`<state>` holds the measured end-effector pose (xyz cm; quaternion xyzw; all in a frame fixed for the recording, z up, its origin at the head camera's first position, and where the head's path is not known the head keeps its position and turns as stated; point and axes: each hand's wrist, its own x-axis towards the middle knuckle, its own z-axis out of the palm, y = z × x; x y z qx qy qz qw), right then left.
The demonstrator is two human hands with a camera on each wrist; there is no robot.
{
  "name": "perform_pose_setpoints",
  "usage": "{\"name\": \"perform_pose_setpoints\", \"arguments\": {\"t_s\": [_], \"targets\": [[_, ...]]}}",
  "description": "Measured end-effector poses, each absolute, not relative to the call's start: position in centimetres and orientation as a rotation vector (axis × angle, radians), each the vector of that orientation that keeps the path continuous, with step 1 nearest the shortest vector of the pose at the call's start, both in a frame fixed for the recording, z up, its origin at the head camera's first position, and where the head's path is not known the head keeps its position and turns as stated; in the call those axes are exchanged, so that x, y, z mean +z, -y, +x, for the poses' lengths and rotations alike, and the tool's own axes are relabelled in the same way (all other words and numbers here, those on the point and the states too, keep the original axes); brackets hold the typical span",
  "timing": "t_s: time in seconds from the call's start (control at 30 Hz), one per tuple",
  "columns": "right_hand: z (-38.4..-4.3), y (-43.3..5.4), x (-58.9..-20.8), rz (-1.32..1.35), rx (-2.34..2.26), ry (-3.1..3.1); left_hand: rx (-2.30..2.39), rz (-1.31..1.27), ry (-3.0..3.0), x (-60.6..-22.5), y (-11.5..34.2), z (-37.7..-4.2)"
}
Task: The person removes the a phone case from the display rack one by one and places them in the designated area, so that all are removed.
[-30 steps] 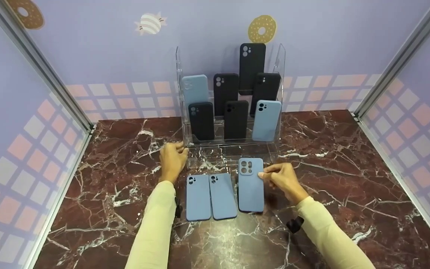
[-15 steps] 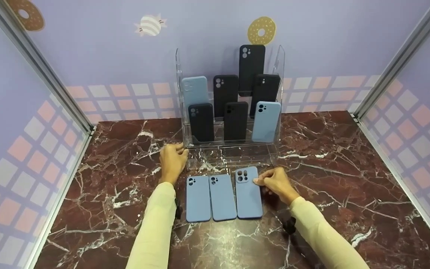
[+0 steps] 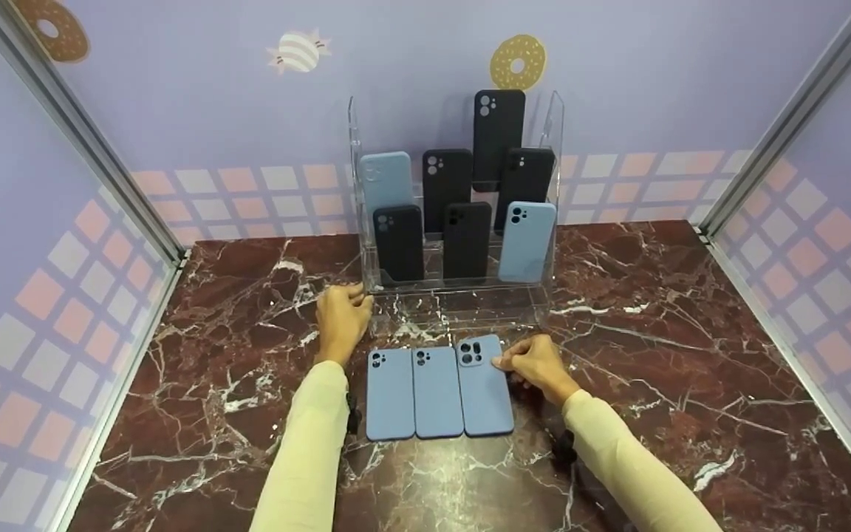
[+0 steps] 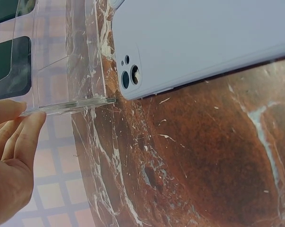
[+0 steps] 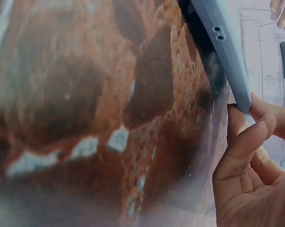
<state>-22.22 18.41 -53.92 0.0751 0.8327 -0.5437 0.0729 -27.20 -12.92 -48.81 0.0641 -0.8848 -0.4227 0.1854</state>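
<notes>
Three blue-grey phone cases lie side by side on the marble-patterned table: a left case [image 3: 391, 399], a middle case [image 3: 438, 395] and a right case [image 3: 486, 403] with a larger camera cutout. My right hand [image 3: 538, 367] pinches the right case by its upper right edge; in the right wrist view that case [image 5: 225, 47] has its pinched end raised off the surface. The right case leans slightly left and touches the middle one. My left hand [image 3: 343, 323] grips the left side edge of a clear acrylic display stand [image 4: 69, 107] between thumb and fingers.
On the stand's tiers stand several black phone cases, such as one black case [image 3: 499, 137] at the top, plus a light blue case [image 3: 387, 177] at left and another light blue case [image 3: 527, 244] at front right. Purple walls [image 3: 211, 89] enclose the back and sides.
My right hand has brought the right case down and left against the middle case, which has straightened and shifted slightly left. The left hand has stayed on the stand.
</notes>
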Motion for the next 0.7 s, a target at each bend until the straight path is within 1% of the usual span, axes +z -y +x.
{"name": "perform_pose_setpoints", "arguments": {"t_s": [0.3,0.5,0.7], "targets": [[-22.17,-18.27,-53.94,0.232,-1.599,-2.518,-1.193,0.178,2.504,-48.85,12.97,-27.20],[-22.16,-18.30,-53.83,0.203,-1.444,-2.656,-1.197,0.178,2.495,-48.85,13.01,-27.18],[-22.41,-18.55,-53.10,0.185,-1.425,-2.708,-1.198,0.179,2.483,-48.89,12.96,-27.18]]}}
